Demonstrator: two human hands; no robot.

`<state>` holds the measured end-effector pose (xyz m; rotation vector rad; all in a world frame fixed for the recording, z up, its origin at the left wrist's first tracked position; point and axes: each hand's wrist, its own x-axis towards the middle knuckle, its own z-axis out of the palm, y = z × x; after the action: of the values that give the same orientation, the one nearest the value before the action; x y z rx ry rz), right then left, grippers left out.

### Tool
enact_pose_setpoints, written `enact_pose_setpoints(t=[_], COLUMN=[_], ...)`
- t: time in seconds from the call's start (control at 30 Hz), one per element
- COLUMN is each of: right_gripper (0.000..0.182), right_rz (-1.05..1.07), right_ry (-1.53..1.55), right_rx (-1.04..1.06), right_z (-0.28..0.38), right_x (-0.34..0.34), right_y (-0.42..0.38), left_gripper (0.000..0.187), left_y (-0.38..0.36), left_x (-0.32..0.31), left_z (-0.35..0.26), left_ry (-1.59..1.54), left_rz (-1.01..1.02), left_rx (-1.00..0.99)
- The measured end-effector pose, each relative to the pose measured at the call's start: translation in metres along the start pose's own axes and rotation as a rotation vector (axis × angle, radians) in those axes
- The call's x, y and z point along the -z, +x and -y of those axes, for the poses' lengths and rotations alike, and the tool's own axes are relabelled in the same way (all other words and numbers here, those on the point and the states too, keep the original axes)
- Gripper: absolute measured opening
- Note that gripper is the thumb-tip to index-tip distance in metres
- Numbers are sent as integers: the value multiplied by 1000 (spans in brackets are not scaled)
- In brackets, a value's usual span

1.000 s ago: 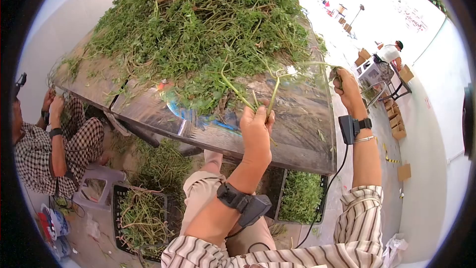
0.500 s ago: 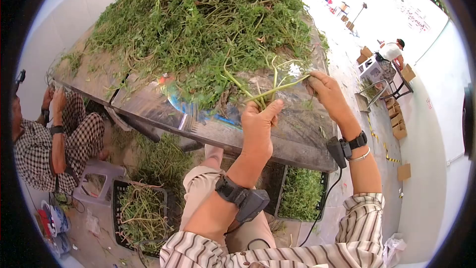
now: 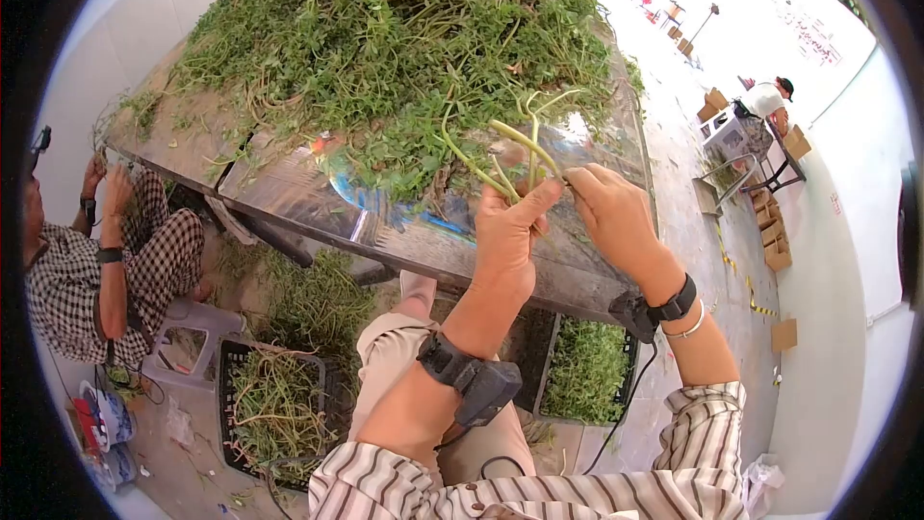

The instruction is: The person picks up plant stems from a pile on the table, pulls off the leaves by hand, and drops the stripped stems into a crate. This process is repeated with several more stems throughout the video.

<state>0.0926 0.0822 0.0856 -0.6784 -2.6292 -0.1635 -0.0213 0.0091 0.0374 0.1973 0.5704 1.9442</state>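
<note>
My left hand [image 3: 508, 231] is closed around a few pale green plant stems [image 3: 465, 160], which fan upward from between thumb and fingers. Close beside it, my right hand [image 3: 611, 217] pinches one thicker stem [image 3: 526, 142] whose free end points up and left, across the others. Both hands are over the near edge of a dark, worn table [image 3: 582, 265]. Beyond them a large heap of leafy green plants [image 3: 404, 48] covers much of the tabletop, with loose sprigs at its near side.
Below the table stand a black crate of stems [image 3: 274, 414] on the left and a crate of leafy greens [image 3: 587, 371] on the right. A person in checked clothes [image 3: 72, 294] sits at the left near a plastic stool [image 3: 192, 327]. Another person [image 3: 770, 101] is at the far right by cardboard boxes [image 3: 770, 226].
My right hand has moved left and down, close to my left hand. The stem in it has turned, its free end now pointing up and left. My left hand has hardly moved.
</note>
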Motion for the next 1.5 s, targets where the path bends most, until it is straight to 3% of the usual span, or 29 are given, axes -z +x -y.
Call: enact_pose_setpoints(t=[0.17,0.27,0.33,0.4,0.6,1.07,1.13,1.23,1.4,1.5], right_gripper=[17,17,18,18,20,12,11,9,12,14], right_rz=[-53,-30,-10,-23,50,47,25,-14,72,39], right_ry=[-87,-79,-44,279,485,300,285,370,985,1036], right_rx=[-1,13,19,-122,-186,-106,-107,-191,-773,-788], right_z=[3,9,11,11,-6,-6,-7,-13,-13,-10], right_x=[-2,-2,-1,0,4,5,4,1,7,5], right_y=[-3,-5,-7,-9,-11,-19,-17,-13,-3,2], left_gripper=[40,30,25,21,18,26,29,30,31,32], left_y=[-1,-1,1,1,0,0,1,-2,-5,-7], left_x=[1,3,5,5,5,3,4,2,-3,-5], left_z=[6,3,-2,-4,-4,-6,-5,-7,-7,-7], left_ry=[106,25,-67,-45,-2,59,-17,14,24,31], left_rz=[7,-56,10,14,-13,-36,-33,-22,-6,-11], left_rx=[-56,0,31,19,43,-29,65,63,53,42])
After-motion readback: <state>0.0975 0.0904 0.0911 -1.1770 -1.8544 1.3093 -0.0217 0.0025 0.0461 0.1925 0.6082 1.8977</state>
